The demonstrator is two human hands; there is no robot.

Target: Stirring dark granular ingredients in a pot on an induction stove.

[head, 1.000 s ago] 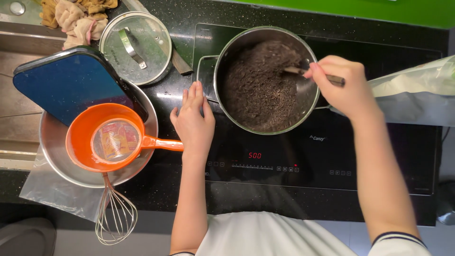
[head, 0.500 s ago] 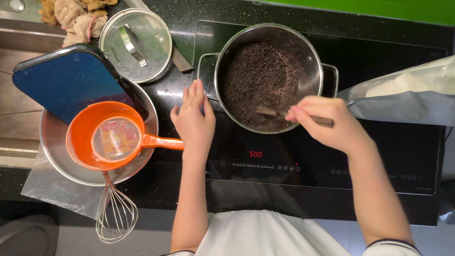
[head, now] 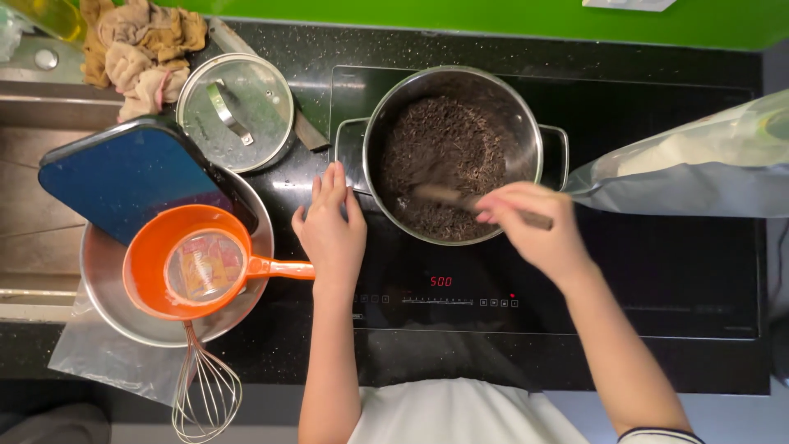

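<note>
Change since earlier frames: right hand [head: 538,234] has swung from the far right of the steel pot [head: 452,154] down to its near rim, dragging the stirring tool [head: 460,199] across the dark grains [head: 440,164]; I see the left hand where it was.
Far left of the pot: blue board [head: 123,177] leaning over a steel bowl [head: 103,288], an orange strainer [head: 185,263] sitting in that bowl, a wire whisk [head: 205,395] poking out below.
Up-left of the pot: glass lid [head: 234,111] lying flat, a crumpled cloth [head: 140,41] beyond it.
Left hand [head: 331,234]: flat on the cooktop [head: 657,271], fingers together and stretched, tips just beside the pot's left handle, holding nothing.
Pot: centred on the cooktop; I judge it heavy and hot, best taken by its two side handles.
Grains: loose, dry-looking, light, likely to scatter.
Right hand: fingers closed around the tool's handle, over the pot's near-right rim.
Right of the pot: clear bag [head: 699,168], soft, slippery I would guess.
Hard to read: tool head blurred by motion, so I cannot tell spoon from spatula; bag cut off at the frame edge; pot bottom hidden under grains.
</note>
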